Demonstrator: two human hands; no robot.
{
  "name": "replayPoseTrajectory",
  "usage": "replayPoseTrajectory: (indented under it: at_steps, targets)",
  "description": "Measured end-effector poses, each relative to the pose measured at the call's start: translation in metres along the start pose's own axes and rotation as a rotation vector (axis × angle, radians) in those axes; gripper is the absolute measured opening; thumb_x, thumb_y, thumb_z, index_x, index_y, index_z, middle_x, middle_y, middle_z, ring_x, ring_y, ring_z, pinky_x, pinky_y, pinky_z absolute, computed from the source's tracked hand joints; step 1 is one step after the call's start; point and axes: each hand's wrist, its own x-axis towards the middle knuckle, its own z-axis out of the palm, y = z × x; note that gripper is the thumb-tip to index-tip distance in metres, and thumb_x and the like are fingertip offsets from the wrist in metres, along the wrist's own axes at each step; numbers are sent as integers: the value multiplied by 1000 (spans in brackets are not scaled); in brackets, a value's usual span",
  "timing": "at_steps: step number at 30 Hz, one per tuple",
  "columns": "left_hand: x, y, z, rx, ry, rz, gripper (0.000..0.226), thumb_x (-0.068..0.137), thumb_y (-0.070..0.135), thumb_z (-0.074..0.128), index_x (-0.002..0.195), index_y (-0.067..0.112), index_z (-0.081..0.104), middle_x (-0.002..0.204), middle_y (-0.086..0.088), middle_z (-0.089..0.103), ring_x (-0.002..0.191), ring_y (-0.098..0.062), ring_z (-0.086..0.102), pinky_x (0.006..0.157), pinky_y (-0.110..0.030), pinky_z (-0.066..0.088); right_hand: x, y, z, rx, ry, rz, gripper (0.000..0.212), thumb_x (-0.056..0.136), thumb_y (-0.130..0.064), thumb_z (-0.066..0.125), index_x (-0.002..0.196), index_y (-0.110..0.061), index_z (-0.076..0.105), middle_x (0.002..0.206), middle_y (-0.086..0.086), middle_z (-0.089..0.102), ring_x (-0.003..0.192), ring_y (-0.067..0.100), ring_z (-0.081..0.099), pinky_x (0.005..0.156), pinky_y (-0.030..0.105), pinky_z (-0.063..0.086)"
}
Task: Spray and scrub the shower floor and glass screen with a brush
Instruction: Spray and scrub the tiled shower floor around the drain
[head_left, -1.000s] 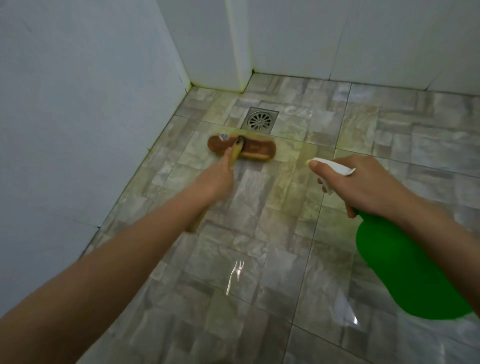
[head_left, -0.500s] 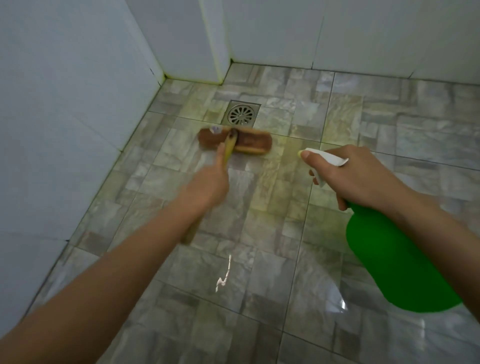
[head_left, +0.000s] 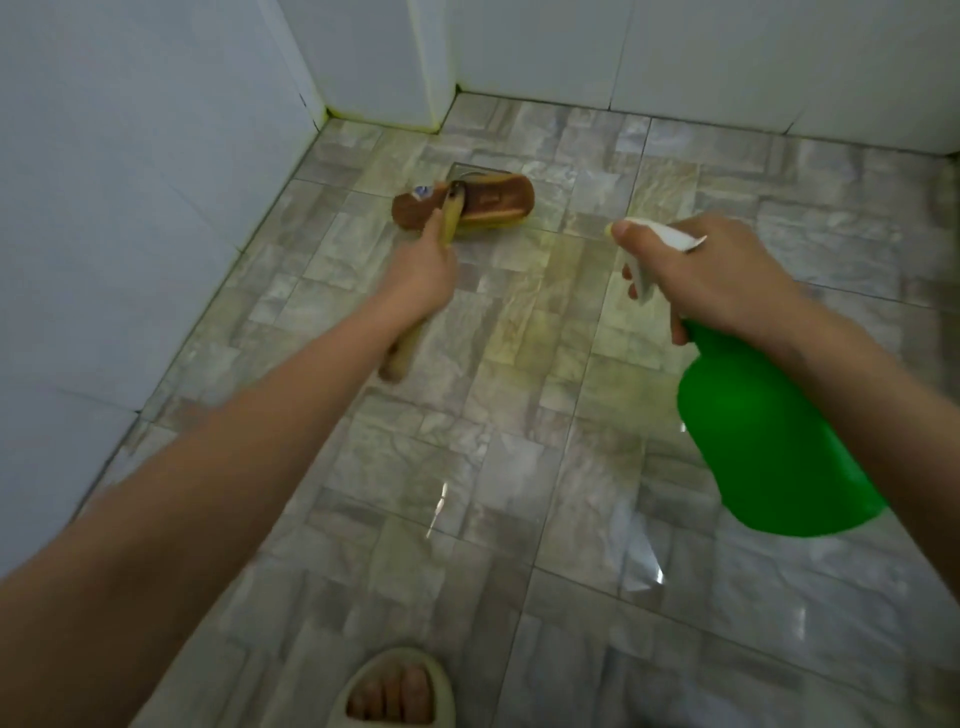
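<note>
left hand (head_left: 423, 275) fingers curled round brown wooden long-handled brush (head_left: 483, 205), head partly covering metal floor drain (head_left: 470, 168); right hand (head_left: 711, 270) fingers wrapped on green plastic spray bottle (head_left: 769, 441); beige slipper (head_left: 392, 670) at bottom edge.

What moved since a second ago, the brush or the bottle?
The brush moved. The left hand pushed its head away from the person, so it now covers most of the drain, which lay bare beyond it before. A slipper has come into view at the bottom. Nothing was let go: the left hand still grips the brush handle, and the right hand still holds the bottle.
</note>
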Motion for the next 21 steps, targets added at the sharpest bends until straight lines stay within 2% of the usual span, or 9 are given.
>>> replayPoseTrajectory:
  at_steps: [3, 5, 7, 9, 12, 14, 16, 18, 21]
  targets:
    - [-119, -18, 18, -77, -33, 48, 56, 101, 24, 31, 150, 38, 8, 79, -10, 60, 65, -21, 57, 59, -33, 46, -17, 5, -17, 28, 38, -37, 58, 97, -55, 48, 82, -3, 70, 43, -4, 60, 29, 12, 54, 51, 26, 41]
    - [-210, -24, 29, -52, -221, 63, 65, 101, 21, 28, 142, 56, -8, 60, 2, 48, 47, -9, 46, 43, -21, 38, -26, 7, -23, 13, 24, -47, 57, 97, -55, 48, 82, -4, 70, 40, -6, 59, 28, 11, 53, 51, 27, 41]
    - [-275, -23, 42, 14, -435, 27, 78, 101, 21, 28, 121, 71, -28, 59, 2, 47, 46, -5, 46, 46, -20, 38, -33, 10, -27, -9, 6, -54, 57, 98, -55, 47, 83, -5, 69, 36, -13, 56, 27, 9, 51, 51, 27, 41]
    - [-292, -21, 57, 55, -500, 25, 84, 101, 21, 30, 112, 73, -35, 70, -2, 56, 50, -5, 49, 53, -22, 40, -36, 11, -28, -3, 8, -66, 57, 97, -56, 47, 84, -5, 70, 38, -12, 57, 28, 9, 52, 51, 27, 41]
    - [-245, -10, 73, 133, -341, 134, 83, 100, 19, 33, 123, 65, -32, 67, -1, 54, 52, -12, 49, 52, -29, 41, -36, 10, -26, 2, 11, -79, 58, 97, -56, 46, 86, -5, 71, 42, -10, 60, 29, 9, 53, 53, 26, 39]
    - [-197, 1, 76, 114, -230, 96, 75, 100, 16, 33, 141, 51, -19, 60, 0, 45, 52, -16, 47, 51, -32, 37, -35, 8, -23, 3, -7, -85, 58, 97, -57, 46, 87, -6, 72, 41, -16, 59, 30, 9, 55, 53, 27, 39]
    - [-184, 10, 75, 96, -217, 14, 73, 99, 13, 33, 147, 42, -14, 60, -1, 45, 51, -16, 46, 49, -30, 35, -35, 7, -20, 15, -25, -96, 59, 96, -57, 46, 87, -4, 72, 41, -17, 59, 30, 11, 55, 53, 27, 40]
    - [-219, 10, 75, 44, -234, -10, 80, 98, 11, 34, 142, 49, -21, 60, 1, 46, 49, -12, 44, 47, -27, 38, -36, 7, -17, 12, -50, -105, 61, 97, -57, 46, 86, -3, 71, 38, -15, 58, 29, 10, 53, 54, 28, 40]
    - [-276, 8, 71, 14, -353, 40, 85, 98, 14, 31, 125, 62, -33, 63, 3, 45, 53, -12, 43, 72, -33, 50, -37, 10, -13, -29, -94, -93, 60, 98, -56, 44, 85, -4, 71, 35, -10, 56, 29, 9, 52, 53, 27, 41]
